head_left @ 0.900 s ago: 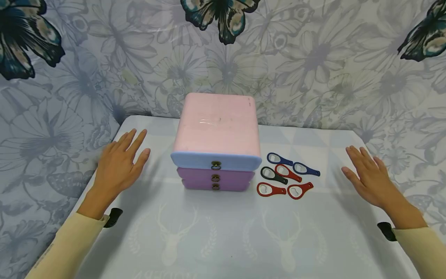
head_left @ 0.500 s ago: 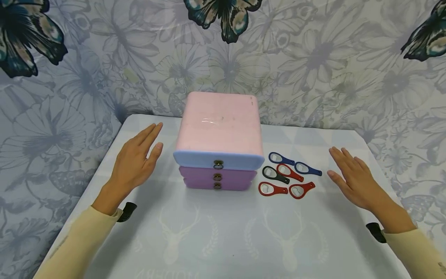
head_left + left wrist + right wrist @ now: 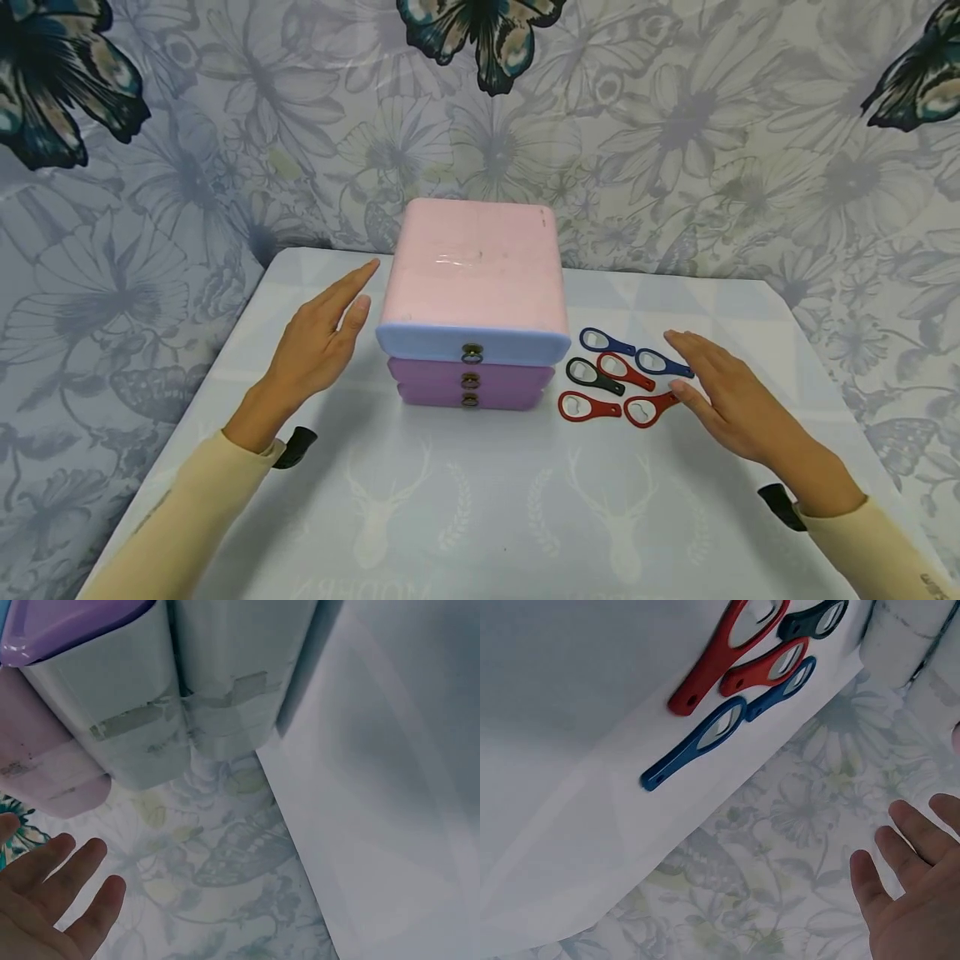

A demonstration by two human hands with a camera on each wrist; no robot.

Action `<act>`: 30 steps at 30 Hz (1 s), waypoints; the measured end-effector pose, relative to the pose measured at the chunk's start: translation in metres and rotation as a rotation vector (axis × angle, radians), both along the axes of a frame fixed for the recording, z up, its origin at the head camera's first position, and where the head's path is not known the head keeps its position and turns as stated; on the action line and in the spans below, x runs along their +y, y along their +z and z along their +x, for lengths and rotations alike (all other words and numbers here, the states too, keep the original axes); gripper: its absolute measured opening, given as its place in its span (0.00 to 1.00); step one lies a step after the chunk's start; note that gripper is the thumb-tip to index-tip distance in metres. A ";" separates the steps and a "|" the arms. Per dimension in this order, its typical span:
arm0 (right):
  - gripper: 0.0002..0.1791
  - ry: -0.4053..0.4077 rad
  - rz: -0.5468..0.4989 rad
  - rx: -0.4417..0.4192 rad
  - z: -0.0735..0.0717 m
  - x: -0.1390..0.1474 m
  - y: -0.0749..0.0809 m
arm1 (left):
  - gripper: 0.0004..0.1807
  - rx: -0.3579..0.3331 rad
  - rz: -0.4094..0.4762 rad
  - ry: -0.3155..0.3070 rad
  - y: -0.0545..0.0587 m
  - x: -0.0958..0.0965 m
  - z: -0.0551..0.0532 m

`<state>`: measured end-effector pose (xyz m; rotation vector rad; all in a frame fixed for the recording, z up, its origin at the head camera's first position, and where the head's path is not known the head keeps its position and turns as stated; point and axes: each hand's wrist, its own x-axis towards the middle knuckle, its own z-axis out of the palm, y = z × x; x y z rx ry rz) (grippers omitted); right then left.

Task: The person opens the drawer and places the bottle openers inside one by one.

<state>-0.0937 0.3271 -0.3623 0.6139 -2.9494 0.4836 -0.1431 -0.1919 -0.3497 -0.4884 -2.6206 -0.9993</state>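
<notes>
A small drawer box (image 3: 480, 275) with a pink top stands mid-table; its blue drawer front (image 3: 420, 344) sits above two purple ones (image 3: 427, 383), each with a metal ring pull. My left hand (image 3: 318, 342), fingers extended, is held just left of the box and grips nothing. To the right of the box lie several bottle openers: a black one (image 3: 581, 374), two blue ones such as this opener (image 3: 697, 742), and red ones, including this opener (image 3: 600, 408). My right hand (image 3: 735, 400) hovers at their right side with straight fingers, overlapping the end of the rightmost red opener (image 3: 637, 412).
The white table (image 3: 480, 500) bears pale deer-head prints. Behind it hangs a flowered wall covering (image 3: 675, 167) with dark butterflies. In the left wrist view, taped pale drawer-box sides (image 3: 120, 712) rise near the table's edge.
Both hands have moved inward: the left hand rightward toward the drawer box, the right hand leftward to the bottle openers. The box and openers have stayed in place.
</notes>
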 end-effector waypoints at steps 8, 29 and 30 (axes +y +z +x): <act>0.34 0.060 0.023 0.012 0.007 -0.021 0.002 | 0.25 0.044 0.135 -0.062 0.002 0.008 -0.007; 0.30 0.150 -0.004 -0.040 0.016 -0.055 0.000 | 0.25 -0.023 0.240 -0.106 0.006 0.018 -0.012; 0.30 0.155 -0.004 -0.053 0.016 -0.057 0.000 | 0.25 -0.025 0.243 -0.107 0.006 0.017 -0.012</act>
